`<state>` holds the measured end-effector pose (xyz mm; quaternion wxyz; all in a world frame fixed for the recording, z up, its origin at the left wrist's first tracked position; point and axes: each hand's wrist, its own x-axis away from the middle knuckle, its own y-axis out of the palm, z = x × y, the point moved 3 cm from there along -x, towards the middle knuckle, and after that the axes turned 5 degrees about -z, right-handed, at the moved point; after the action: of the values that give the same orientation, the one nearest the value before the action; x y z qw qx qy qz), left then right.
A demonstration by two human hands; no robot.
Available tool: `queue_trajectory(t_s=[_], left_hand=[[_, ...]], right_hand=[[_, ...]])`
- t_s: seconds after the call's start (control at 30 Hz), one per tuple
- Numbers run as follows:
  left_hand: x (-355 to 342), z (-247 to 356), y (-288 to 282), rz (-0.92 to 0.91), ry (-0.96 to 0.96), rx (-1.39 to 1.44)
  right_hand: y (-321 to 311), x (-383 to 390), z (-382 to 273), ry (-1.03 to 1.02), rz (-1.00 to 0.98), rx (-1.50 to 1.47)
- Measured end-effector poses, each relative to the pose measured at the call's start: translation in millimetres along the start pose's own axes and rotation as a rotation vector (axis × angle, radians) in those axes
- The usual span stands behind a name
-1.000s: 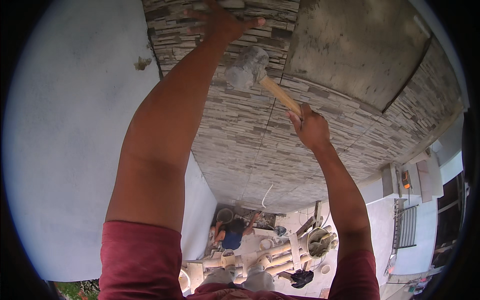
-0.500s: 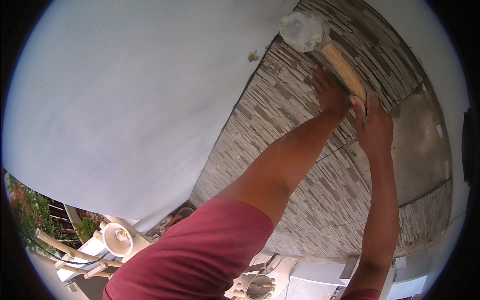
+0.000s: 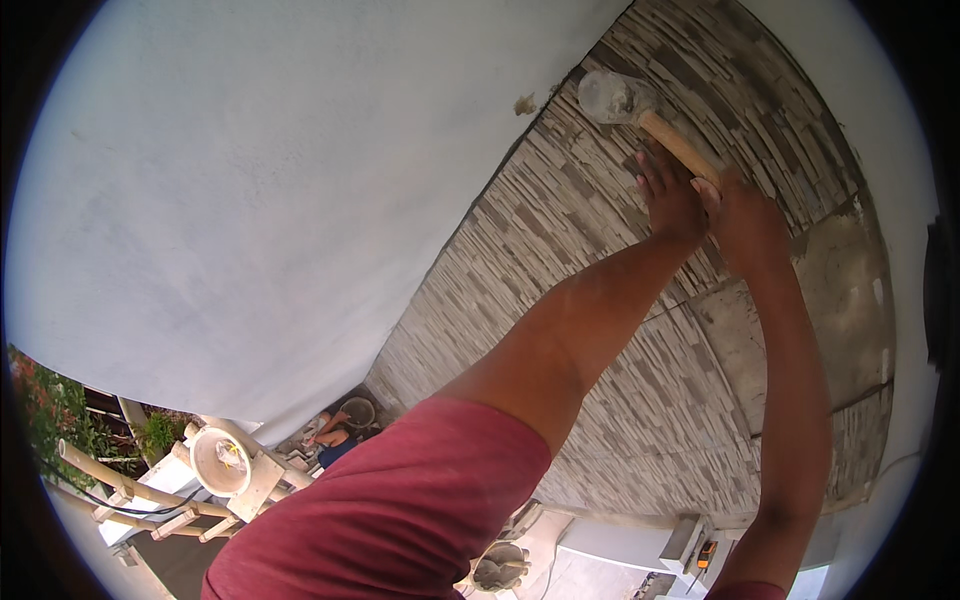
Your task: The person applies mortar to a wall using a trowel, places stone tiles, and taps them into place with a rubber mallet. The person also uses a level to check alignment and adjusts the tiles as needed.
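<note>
My right hand (image 3: 748, 222) is wrapped around the lower end of a mallet's wooden handle (image 3: 680, 145). The mallet's round, whitish head (image 3: 608, 98) points up and left over the wall tiles; whether it touches them I cannot tell. Just below the handle, my left hand (image 3: 672, 200) lies against the tiled wall with its fingers stretched out, holding nothing. Long tiles (image 3: 600, 260) in a grey-brown, stacked-stone pattern cover this wall. To the right of my right forearm, a bare cement patch (image 3: 845, 285) shows among them.
A smooth white wall (image 3: 250, 200) meets the tiles at the left. Far below are bamboo scaffold poles (image 3: 130, 485), a pale bucket (image 3: 220, 462), another bucket (image 3: 500, 567) and an orange-and-black tool (image 3: 706, 555). Another person (image 3: 335, 438) is at the wall's foot, near a dark bucket (image 3: 358, 412).
The mallet head has come down and looks smaller, nearer the tiles. My right hand has shifted with it; my left hand stays on the wall. More of the other person shows below.
</note>
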<state>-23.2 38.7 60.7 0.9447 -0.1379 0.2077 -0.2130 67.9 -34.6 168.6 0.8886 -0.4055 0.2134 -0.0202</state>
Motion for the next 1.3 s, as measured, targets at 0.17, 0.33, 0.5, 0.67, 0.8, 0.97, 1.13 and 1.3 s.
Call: queue_trajectory(t_s=[0.17, 0.33, 0.5, 0.67, 0.8, 0.97, 1.13, 1.3], left_hand=[[0, 9, -16, -0.035, -0.046, 0.027], [9, 20, -31, -0.159, -0.004, -0.019], [10, 20, -34, -0.178, -0.046, -0.046], [10, 20, -33, -0.171, -0.06, -0.078], [9, 20, -30, -0.175, -0.026, -0.092], [7, 18, -28, -0.181, -0.003, -0.093], [10, 18, -27, -0.187, 0.025, -0.065], [8, 16, -27, -0.196, -0.028, -0.068]], right_hand=[[-15, -2, 9, 0.023, 0.046, -0.047], [-17, -20, 34, 0.177, 0.065, -0.157], [-21, -26, 35, 0.174, 0.098, -0.208], [-35, -40, 38, 0.197, 0.181, -0.287], [-35, -38, 46, 0.199, 0.178, -0.297], [-37, -45, 47, 0.22, 0.209, -0.302], [-33, -39, 60, 0.245, 0.141, -0.194], [-55, -20, 31, 0.19, 0.106, -0.169]])
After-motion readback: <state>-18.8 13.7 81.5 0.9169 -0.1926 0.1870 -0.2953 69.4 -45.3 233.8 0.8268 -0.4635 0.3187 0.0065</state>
